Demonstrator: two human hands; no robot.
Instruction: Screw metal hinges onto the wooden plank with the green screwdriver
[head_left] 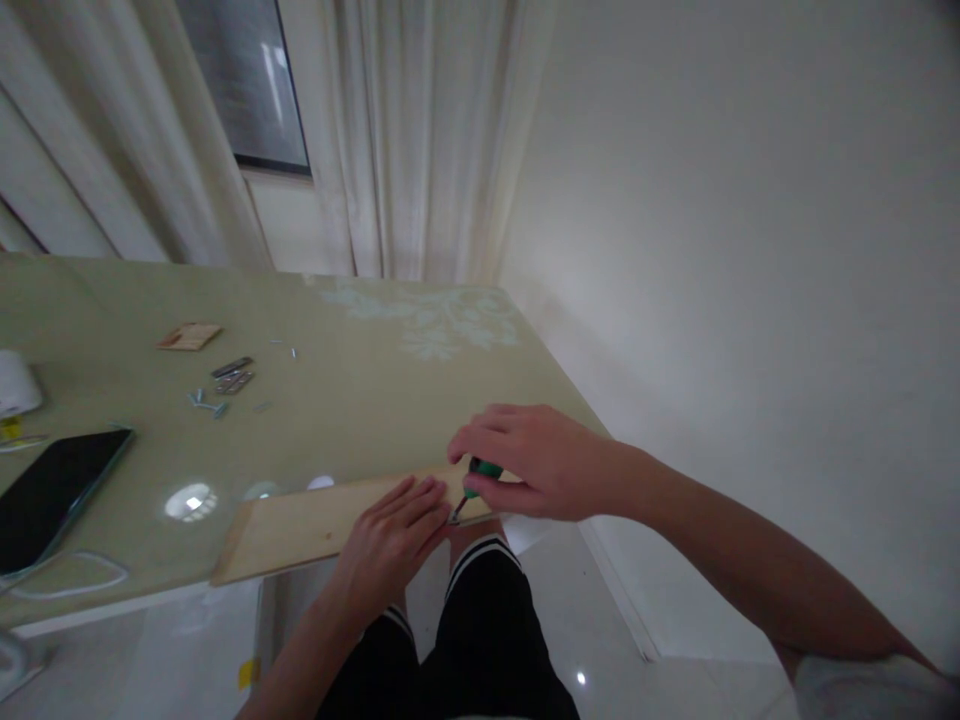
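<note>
A long, pale wooden board (pixel 289 525) lies along the table's front edge. My left hand (pixel 397 540) rests on it with fingers stretched out flat, fingertips close to the board's near edge. In my right hand (pixel 536 465) is a screwdriver (pixel 484 468) with a green and black handle, gripped between thumb and fingers. Its shaft slants down and left, and its tip meets the near edge beside my left fingertips. Something small and metallic seems to be at the tip, too small to make out.
On the green table (pixel 375 390) lie small metal fittings (pixel 234 378), several screws (pixel 206 403) and a small wooden piece (pixel 190 336). A phone (pixel 60 490) and a white cable (pixel 90 590) are at the left. A white wall (pixel 720 300) borders the right side.
</note>
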